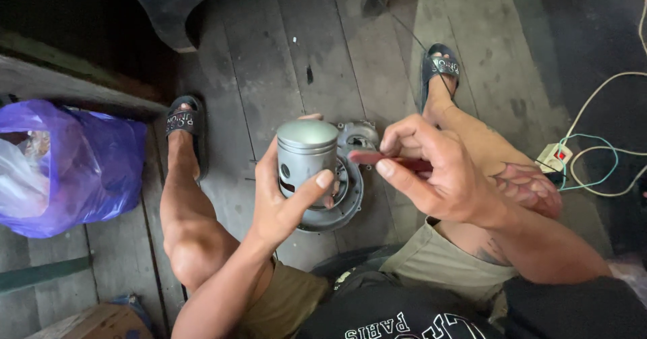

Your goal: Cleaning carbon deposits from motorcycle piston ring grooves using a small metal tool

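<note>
Beside floorboards' purple bag (74, 167), left hand (286, 201) holds piston (306, 153).

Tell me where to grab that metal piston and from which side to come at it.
Grip the piston around its smooth cylindrical skirt, below the flat crown, probably coming from the left as the left hand does now: thumb across the front, fingers behind. The side hole and the slot in the skirt face the camera, and the right hand brings a red tool in from the right, so that side is best left free.
</note>
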